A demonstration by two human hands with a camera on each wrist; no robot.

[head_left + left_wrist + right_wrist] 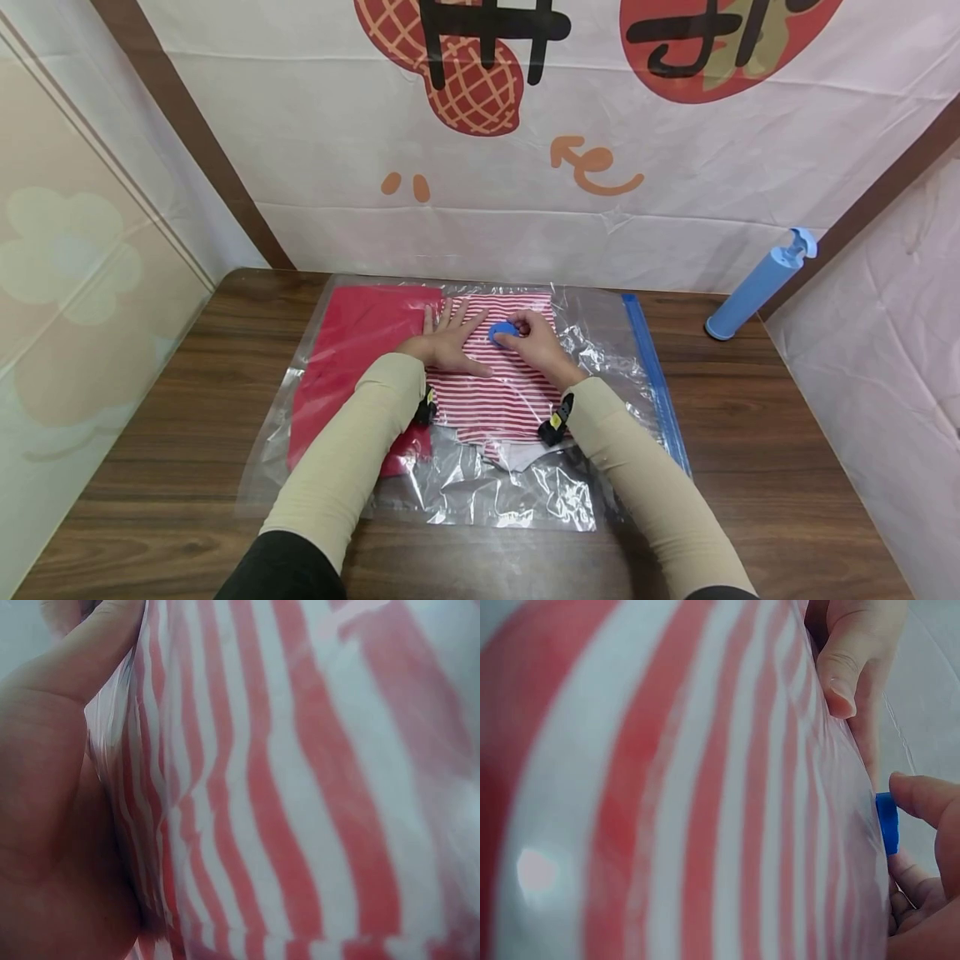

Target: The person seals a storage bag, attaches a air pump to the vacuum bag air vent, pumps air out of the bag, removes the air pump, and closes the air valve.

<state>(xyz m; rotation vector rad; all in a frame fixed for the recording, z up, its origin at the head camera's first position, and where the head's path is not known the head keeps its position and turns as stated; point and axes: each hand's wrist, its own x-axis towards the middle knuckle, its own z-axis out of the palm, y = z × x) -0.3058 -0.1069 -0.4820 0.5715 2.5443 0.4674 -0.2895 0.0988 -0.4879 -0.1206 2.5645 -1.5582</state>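
A clear plastic vacuum storage bag (510,492) lies flat on the table, with a folded red cloth (360,333) and a red-and-white striped garment (487,408) inside it. My left hand (448,343) presses down on the bag with its fingers spread, over the left part of the stripes. Just right of it, my right hand (538,346) pinches the round blue valve cap (502,334) between thumb and fingers. In the right wrist view the blue valve cap (887,823) stands out from the plastic, close to the fingertips.
A blue hand pump (759,287) stands at the back right of the wooden table (757,467). The bag's blue zip edge (656,375) runs along its right side. Printed fabric walls (465,242) close in the back and both sides.
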